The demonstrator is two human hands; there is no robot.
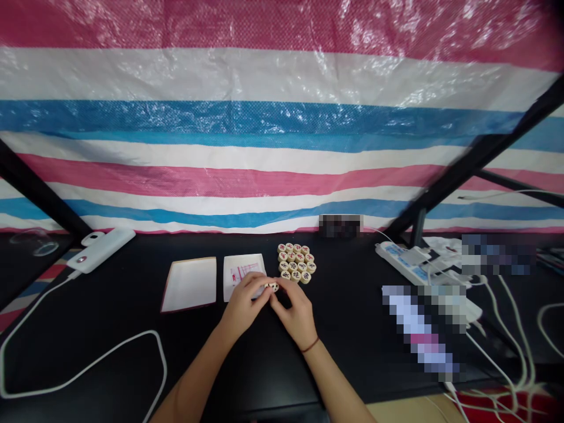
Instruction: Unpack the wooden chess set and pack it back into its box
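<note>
Both hands meet over the desk (264, 376), the left hand (244, 301) and right hand (296, 308) each in a narrow fingertip grip on a small cream, dark-marked game piece (274, 287). Beyond lie a shallow box lid (190, 285), a partly covered box tray (228, 276), clustered xiangqi pieces (296, 263), then striped sheeting (247, 123).

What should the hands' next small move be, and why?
Perhaps lower the small pale item beside the round pieces: the left hand and right hand hold it between them, and those pieces lie close by, grouped on the black table.
</note>
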